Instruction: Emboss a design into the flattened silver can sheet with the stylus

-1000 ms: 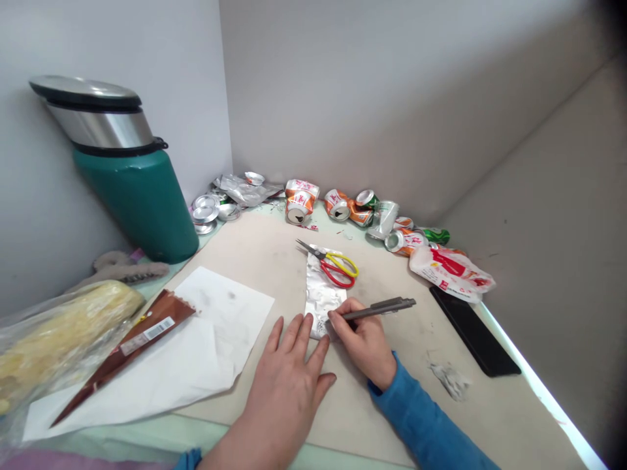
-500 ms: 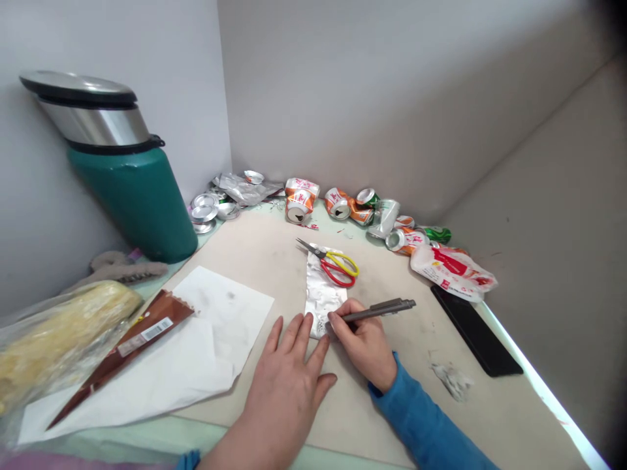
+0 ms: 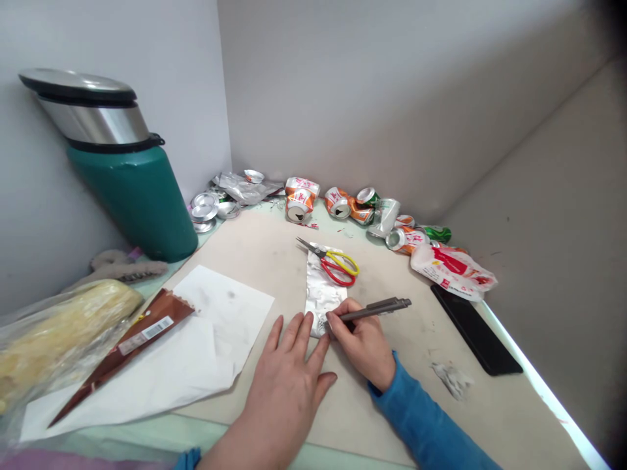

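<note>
A strip of silvery metal sheet (image 3: 324, 292) lies on the beige board, with small dark marks near its lower end. My left hand (image 3: 289, 372) rests flat with fingers spread, its fingertips at the strip's lower left edge. Between the fingers of my right hand (image 3: 365, 339) is a dark grey pen (image 3: 377, 308), tilted with its tip down at the marked end of the strip; the tip itself is largely hidden by the fingers. Scissors (image 3: 336, 262) with one red and one yellow handle lie across the strip's far end, blades pointing left.
Crushed cans (image 3: 301, 199) line the back wall. A green bottle (image 3: 140, 196) stands at left, near white paper (image 3: 225, 326), a brown wrapper (image 3: 132, 346) and a bagged yellow item (image 3: 68, 326). A black phone (image 3: 477, 329), a red-and-white packet (image 3: 453, 269) and a crumpled scrap (image 3: 453, 380) lie right.
The pen in my right hand has shifted slightly, its upper end a little to the left and lower. My left hand, the strip and the scissors have stayed in place.
</note>
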Available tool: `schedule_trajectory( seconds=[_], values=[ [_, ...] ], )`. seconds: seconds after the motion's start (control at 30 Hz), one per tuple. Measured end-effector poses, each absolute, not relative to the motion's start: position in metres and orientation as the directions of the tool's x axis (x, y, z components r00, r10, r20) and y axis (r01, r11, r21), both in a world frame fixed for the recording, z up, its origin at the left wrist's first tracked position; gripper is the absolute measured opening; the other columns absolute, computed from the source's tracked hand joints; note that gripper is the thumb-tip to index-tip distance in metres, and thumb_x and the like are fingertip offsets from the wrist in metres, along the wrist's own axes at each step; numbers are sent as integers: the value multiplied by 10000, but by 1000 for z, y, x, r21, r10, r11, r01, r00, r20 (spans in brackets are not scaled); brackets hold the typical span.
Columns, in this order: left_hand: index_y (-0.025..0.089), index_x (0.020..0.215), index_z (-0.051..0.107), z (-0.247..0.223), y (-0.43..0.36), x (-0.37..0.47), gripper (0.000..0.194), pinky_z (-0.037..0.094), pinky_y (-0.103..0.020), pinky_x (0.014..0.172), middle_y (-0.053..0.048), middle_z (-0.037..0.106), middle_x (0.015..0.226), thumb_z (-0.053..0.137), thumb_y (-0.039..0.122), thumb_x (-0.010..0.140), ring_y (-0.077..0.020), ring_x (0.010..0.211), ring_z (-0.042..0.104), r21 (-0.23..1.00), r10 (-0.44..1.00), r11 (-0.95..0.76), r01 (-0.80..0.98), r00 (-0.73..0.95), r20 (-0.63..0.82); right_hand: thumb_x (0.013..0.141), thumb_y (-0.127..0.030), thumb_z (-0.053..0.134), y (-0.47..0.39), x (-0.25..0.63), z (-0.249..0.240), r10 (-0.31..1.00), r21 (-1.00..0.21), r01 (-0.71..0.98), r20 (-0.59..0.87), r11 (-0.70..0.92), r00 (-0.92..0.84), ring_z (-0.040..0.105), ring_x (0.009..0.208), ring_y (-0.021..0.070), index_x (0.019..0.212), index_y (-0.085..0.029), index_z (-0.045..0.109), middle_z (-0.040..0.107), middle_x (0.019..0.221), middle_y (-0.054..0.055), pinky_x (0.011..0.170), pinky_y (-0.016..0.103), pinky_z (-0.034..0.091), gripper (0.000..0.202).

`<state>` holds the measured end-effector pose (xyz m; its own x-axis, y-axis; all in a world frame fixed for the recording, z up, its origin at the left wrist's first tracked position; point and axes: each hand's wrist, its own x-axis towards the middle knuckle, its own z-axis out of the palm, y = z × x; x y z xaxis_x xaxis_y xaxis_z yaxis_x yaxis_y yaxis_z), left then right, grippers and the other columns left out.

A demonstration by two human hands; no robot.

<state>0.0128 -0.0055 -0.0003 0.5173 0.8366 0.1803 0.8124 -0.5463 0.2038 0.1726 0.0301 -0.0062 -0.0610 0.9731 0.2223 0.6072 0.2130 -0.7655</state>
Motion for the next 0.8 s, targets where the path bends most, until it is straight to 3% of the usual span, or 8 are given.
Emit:
schedule_trajectory(
  seconds=[0.8],
  values=[
    [231, 1264, 550, 1, -6, 13, 443, 337, -546, 1041, -161, 448, 1379, 483, 444, 881, -313, 1282, 408, 181, 833, -550, 815, 519, 191, 845, -276, 539, 29, 175, -6, 973, -764, 606, 212, 221, -88, 481, 544, 126, 678, -200, 506, 502, 573, -35, 546, 244, 374, 187]
  ],
)
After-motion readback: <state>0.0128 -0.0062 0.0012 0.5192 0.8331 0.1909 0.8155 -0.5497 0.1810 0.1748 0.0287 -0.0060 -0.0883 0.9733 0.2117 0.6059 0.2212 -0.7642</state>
